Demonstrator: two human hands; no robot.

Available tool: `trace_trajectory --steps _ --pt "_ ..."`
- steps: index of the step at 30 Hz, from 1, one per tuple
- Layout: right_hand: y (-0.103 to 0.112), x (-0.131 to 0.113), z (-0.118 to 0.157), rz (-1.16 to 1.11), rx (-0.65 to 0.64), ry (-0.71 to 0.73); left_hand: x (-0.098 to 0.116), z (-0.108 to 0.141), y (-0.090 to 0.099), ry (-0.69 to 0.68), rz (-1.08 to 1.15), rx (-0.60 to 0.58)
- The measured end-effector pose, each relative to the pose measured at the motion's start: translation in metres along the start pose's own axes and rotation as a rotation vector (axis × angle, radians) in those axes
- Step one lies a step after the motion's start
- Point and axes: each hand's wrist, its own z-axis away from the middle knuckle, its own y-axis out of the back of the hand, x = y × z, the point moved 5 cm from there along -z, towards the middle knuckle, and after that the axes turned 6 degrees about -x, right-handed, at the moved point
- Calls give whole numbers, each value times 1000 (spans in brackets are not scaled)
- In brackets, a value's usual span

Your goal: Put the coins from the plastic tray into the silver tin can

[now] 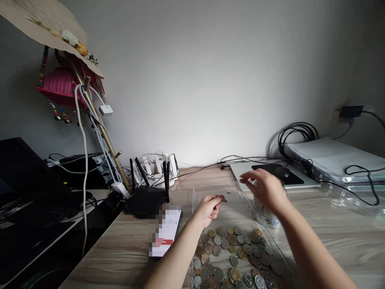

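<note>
My left hand (208, 208) pinches a small coin (223, 198) between thumb and fingers, held over the far end of a clear plastic tray (201, 192). Several coins (231, 257) of silver and brass colour lie spread in the near part of that tray. My right hand (264, 189) hovers with fingers apart over a small printed tin can (264, 216) that stands just right of the tray; the hand is blurred and I cannot tell whether it holds anything. One lone coin (228, 192) lies at the tray's far end.
A phone (167, 233) lies left of the tray beside a black router (146, 198) with antennas. A laptop with a black mouse (282, 172) sits behind the can, cables and stacked trays at right. A dark screen and a stand with hat and pink basket at left.
</note>
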Motion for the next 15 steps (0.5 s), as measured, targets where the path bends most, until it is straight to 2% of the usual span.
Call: trace_trajectory --steps 3,6,8,10,11,14,15 --pt "27 37 -1 128 58 -110 -2 1 -1 46 -38 -67" --pt "31 71 0 169 -43 -216 -4 1 -1 95 -74 -91" --pt "27 82 1 134 -138 -222 -5 1 0 104 -85 -74" --pt "27 79 2 108 -129 -182 -5 1 0 99 -88 -68" --pt "30 73 2 107 -54 -155 -5 0 -1 92 -88 -72" --pt "40 37 6 77 280 -54 -6 -1 -1 61 -77 -79" --pt "37 23 8 48 332 -8 -6 -2 -1 49 -72 -80"
